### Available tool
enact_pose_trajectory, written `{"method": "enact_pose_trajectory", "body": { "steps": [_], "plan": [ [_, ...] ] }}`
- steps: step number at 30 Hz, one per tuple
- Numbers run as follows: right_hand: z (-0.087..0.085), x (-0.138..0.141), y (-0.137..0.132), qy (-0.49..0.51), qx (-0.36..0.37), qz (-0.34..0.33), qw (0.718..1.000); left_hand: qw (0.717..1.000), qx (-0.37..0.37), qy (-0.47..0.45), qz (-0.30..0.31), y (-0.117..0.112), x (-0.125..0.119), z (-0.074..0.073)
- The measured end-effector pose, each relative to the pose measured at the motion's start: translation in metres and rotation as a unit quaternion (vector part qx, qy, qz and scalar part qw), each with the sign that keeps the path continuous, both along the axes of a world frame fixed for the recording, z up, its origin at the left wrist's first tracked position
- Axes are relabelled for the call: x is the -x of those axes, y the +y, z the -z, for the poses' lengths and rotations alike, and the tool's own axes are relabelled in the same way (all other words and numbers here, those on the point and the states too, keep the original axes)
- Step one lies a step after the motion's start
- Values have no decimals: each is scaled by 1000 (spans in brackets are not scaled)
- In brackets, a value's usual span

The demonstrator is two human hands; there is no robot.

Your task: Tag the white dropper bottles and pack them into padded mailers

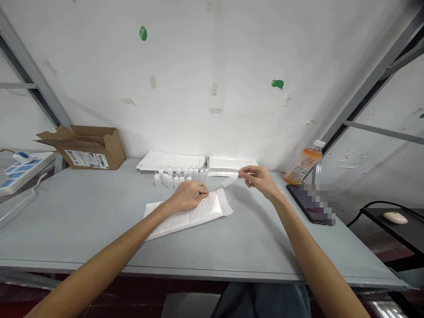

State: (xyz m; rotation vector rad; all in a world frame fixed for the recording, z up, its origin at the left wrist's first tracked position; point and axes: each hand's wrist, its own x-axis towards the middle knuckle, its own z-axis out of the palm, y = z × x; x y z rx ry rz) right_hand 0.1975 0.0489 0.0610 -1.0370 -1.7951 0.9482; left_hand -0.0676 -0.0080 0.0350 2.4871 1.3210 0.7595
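A white bubble mailer (195,215) lies at a slant on the grey table, its flap end toward the right. Over its upper edge rests my left hand (188,195), thumb and fingers pinched together at the mailer. Above and to the right of the flap, my right hand (259,178) pinches a thin, translucent white strip (230,180), which points down to the left, apart from the table. Just behind my left hand stand several small white squeeze bottles (170,181) with thin needle-like tips, partly hidden by the hand.
Stacks of white mailers (175,160) lie along the wall. An opened cardboard box (89,150) sits at the back left, near a white power strip (26,170). At right, an orange drink bottle (304,164) leans behind a phone (308,204). The table's front edge (212,274) is close.
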Motion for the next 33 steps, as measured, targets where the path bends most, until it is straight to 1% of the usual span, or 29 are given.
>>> {"method": "enact_pose_trajectory", "body": {
  "steps": [2,3,5,8,12,15,17,19,22,24,26,30,31,32,33],
  "plan": [
    [8,-16,0,19,64,-7,998,999,-27,-6,-25,-1,-5,8],
    [12,-20,0,21,90,-21,995,999,-39,-9,-35,-1,-7,11],
    [19,-19,-1,27,120,-47,991,997,-59,-18,-51,0,-9,17],
    [26,-5,-5,21,131,-80,988,993,-87,-40,-69,0,-9,21],
    [33,22,-18,7,140,-130,981,990,-107,-50,-74,0,-9,21],
    [35,38,-30,-27,147,-180,972,990,-110,-45,-72,0,-8,21],
    [33,42,-34,-42,151,-200,967,990,-112,-42,-71,0,-8,21],
    [30,39,-34,-47,145,-172,973,989,-117,-43,-77,1,-7,20],
    [26,28,-29,-40,131,-93,986,987,-129,-55,-83,1,-7,19],
    [24,24,-28,-34,128,-75,988,985,-139,-62,-78,1,-7,18],
    [24,26,-30,-33,130,-83,988,983,-152,-65,-74,0,-7,18],
    [25,37,-37,-46,161,-159,973,979,-180,-68,-68,0,-7,17],
    [25,38,-37,-47,167,-166,971,978,-185,-69,-68,0,-7,17],
    [24,38,-37,-42,167,-158,972,977,-188,-70,-68,0,-6,17],
    [23,36,-35,-33,159,-134,978,976,-190,-73,-70,0,-6,16]
  ]
}}
